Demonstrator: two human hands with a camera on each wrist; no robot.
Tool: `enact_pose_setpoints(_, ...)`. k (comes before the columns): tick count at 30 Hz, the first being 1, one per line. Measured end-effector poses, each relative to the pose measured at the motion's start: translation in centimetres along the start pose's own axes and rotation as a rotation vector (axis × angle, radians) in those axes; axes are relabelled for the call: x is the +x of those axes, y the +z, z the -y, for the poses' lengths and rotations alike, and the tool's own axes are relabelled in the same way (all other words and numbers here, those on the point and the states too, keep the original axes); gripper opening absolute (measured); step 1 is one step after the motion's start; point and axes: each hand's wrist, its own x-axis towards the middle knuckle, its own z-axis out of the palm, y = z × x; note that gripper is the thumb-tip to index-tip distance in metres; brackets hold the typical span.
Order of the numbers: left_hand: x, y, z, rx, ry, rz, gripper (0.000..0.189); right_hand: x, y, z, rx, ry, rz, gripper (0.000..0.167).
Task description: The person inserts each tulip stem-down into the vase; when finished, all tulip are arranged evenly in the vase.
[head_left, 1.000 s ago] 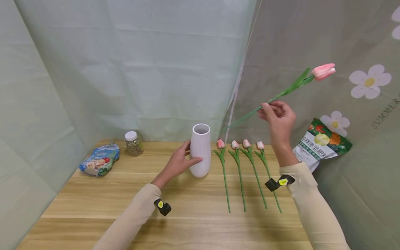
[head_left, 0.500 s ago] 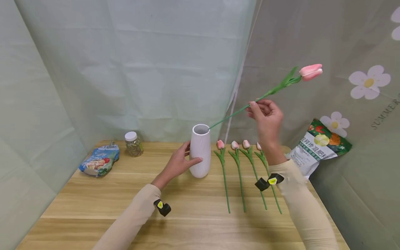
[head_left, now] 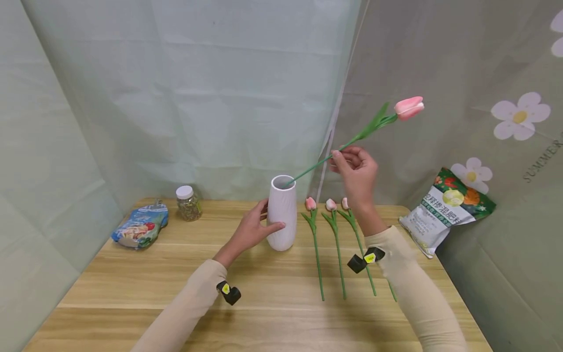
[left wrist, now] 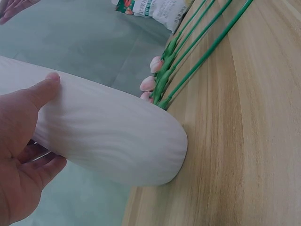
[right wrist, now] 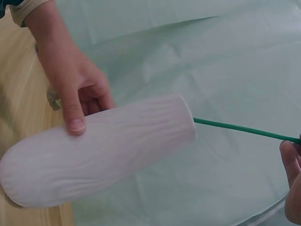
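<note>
Vase, white, one: upright on the wooden table, held by our left hand, thumb on the near side, fingers curled behind. Pink tulip, one: pinched by the stem between thumb and fingertips of our right hand, below the leaves. Lower end of stem: inside the vase's rim at a slant; its tip is hidden in the right wrist view.

Risks, as we judge them: so slanted, the stem could catch on the rim or bear sideways against it and, should our left hand slacken, tip the vase. Too loose a pinch might let the bloom's weight swing the stem round. A low sweep of our right sleeve could disturb the lying tulips, four, right of the vase, the farthest partly covered.

Position: the held tulip passes through our right fingertips, bloom above and to their right, vase below and to their left. Our left hand touches the vase's left side, well below the rim.
</note>
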Motion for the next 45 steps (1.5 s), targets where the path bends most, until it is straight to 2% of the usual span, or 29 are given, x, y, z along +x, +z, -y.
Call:
enact_pose_setpoints(9,0.0,0.0,-0.2,0.005,0.004,0.001,0.086,-1.2,0.7,-1.3,0.002,0.037,0.026,0.011)
enact_pose_setpoints(16,0.0,0.0,-0.2,0.005,0.006,0.002,0.085,-2.1,1.1,-2.3,-0.027,0.091,0.037,0.015)
enact_pose_setpoints(21,-0.1,-0.1,-0.2,0.002,-0.005,0.003,0.085,-2.4,1.4,-2.8,-0.027,0.096,0.050,0.015)
enact_pose_setpoints(30,-0.1,0.0,-0.1,-0.006,0.012,0.000,0.085,-3.2,2.2,-3.3,-0.097,0.111,0.091,0.024)
enact_pose_setpoints(37,0.0,0.0,0.0,-0.011,0.022,0.001,0.085,-3.5,2.7,-4.1,-0.130,0.148,0.112,0.022)
enact_pose_setpoints(40,0.0,0.0,-0.1,-0.015,0.020,0.001,0.085,-3.7,2.9,-4.0,-0.168,0.180,0.127,0.020)
enact_pose_setpoints(45,-0.1,0.0,-0.2,-0.016,0.014,0.000,0.085,-4.5,3.7,-1.9,-0.284,0.179,0.165,0.017)
